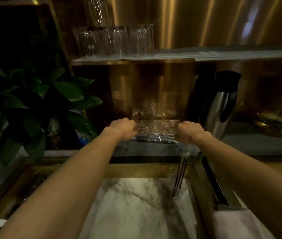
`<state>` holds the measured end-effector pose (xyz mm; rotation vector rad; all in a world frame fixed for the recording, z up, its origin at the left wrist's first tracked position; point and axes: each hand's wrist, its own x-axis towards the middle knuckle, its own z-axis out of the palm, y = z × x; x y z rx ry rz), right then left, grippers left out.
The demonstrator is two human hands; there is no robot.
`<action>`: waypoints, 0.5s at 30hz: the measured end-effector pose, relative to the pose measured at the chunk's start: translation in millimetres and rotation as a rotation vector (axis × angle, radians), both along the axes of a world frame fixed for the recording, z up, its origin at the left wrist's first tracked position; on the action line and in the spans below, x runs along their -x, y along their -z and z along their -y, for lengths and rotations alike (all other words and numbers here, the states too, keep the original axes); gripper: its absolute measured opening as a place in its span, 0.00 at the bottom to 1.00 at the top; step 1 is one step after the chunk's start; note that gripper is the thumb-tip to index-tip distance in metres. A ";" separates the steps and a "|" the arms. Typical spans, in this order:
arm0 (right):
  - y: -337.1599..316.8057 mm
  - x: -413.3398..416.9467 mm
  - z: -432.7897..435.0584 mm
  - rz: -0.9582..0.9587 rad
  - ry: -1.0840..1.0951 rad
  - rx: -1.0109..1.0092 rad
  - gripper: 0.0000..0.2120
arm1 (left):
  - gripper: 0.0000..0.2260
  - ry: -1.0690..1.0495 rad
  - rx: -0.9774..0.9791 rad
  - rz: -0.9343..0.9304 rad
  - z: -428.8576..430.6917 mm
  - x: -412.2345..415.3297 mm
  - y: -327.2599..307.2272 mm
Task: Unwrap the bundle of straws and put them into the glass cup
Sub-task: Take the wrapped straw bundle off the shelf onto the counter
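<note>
Over at the back edge of the counter, right up against the brushed gold wall, both bare arms were stretched out with a crinkly sheet of clear plastic wrap pulled flat between them. Left hand was curled into a loose fist pinching the left edge of the wrap, right hand doing the same on the right edge, fingers folded tight. Along the near edge of that sheet lay the bundle of straws, long thin dark rods, glossy under the film. A few more skinny metallic-looking straws hung down below the right hand over the white marble slab with its grey veining; couldn't tell whether they were loose or caught in the wrap, too blurry.

Up on the shelf sat a row of ribbed clear glass cups, well above the hands. A tall steel thermos with a black handle stood just right of the right hand, and a leafy dark green plant filled the left end.
</note>
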<state>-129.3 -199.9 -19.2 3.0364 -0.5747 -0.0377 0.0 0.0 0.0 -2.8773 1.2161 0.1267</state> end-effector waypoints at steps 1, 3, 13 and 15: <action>4.7 0.8 0.7 -0.032 0.012 0.007 0.14 | 0.08 -0.005 -0.023 0.003 1.1 -1.0 5.0; 19.1 -1.7 6.9 -0.075 0.015 0.018 0.17 | 0.09 -0.019 -0.038 0.020 4.0 -7.8 16.8; 73.9 -29.2 47.1 0.003 0.115 -0.069 0.23 | 0.13 -0.175 0.108 0.013 25.5 -40.4 68.9; 79.9 -35.9 54.1 0.007 0.131 -0.099 0.23 | 0.14 -0.196 0.148 0.009 31.4 -49.9 76.6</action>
